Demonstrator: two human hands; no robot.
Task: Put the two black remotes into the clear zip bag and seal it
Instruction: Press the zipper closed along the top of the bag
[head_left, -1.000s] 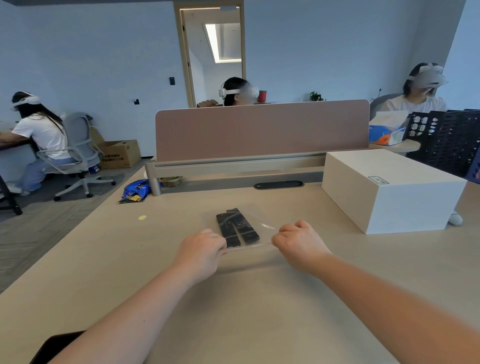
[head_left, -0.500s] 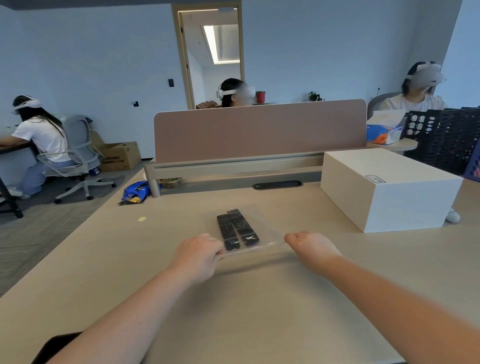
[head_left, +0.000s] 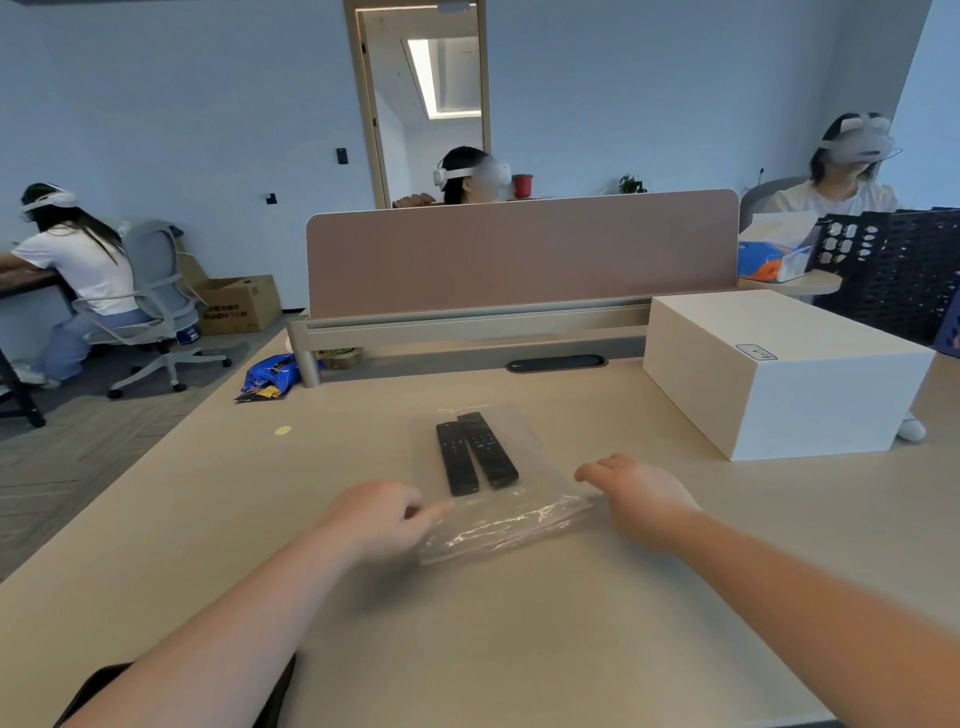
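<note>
Two black remotes (head_left: 475, 453) lie side by side inside the clear zip bag (head_left: 524, 501), which rests flat on the beige table (head_left: 519, 649). The bag's zip edge with a thin red line faces me and looks crinkled. My left hand (head_left: 379, 519) sits at the bag's near-left corner, index finger stretched onto the plastic. At the right end of the zip edge my right hand (head_left: 639, 493) rests with its fingers loosely apart. Neither hand grips the bag.
A large white box (head_left: 779, 374) stands to the right of the bag. A pink divider panel (head_left: 519, 254) closes off the table's far edge. A black crate (head_left: 893, 270) is at far right. A dark object (head_left: 275, 691) lies at the near-left edge. Other people sit around.
Both hands were fists pinching the bag's near edge; now they have loosened and spread to its corners. The bag lies flat on the table, with the remotes a little farther from me.
</note>
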